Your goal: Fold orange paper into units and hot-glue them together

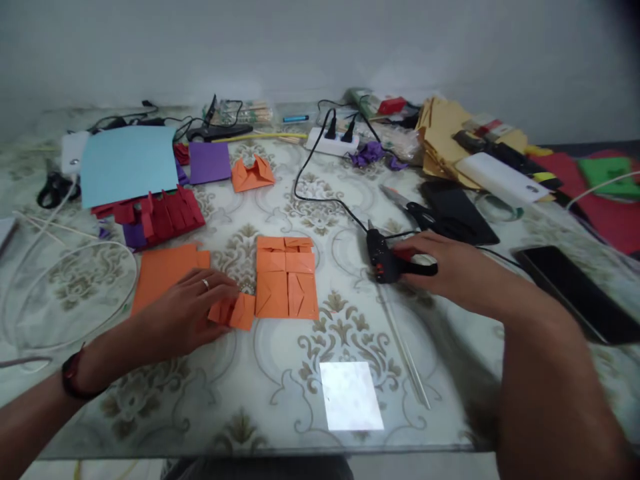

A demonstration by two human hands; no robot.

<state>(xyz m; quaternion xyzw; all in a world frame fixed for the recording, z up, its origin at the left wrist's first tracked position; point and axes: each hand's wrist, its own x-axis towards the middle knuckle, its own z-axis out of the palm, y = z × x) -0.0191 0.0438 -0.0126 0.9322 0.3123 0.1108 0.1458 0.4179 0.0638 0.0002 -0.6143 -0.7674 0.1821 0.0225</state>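
My left hand (197, 303) has its fingers closed on a small folded orange paper piece (243, 311), which is held low over the table. Just right of that piece lies a flat panel of folded orange paper (287, 278). Under and behind my left fingers rests a stack of orange paper (163, 270). A black hot glue gun (381, 257) is in the grip of my right hand (435, 260), its nozzle pointing away from me. A long clear glue stick (407, 353) sticks out of its rear toward the table's front edge.
Behind are a light blue sheet (130, 163), folded red paper (173, 213), an orange folded piece (253, 175) and a white power strip (333, 141) with the gun's cord. To the right lie scissors (420, 213) and a phone (580, 290). A white cable (135, 267) loops at left.
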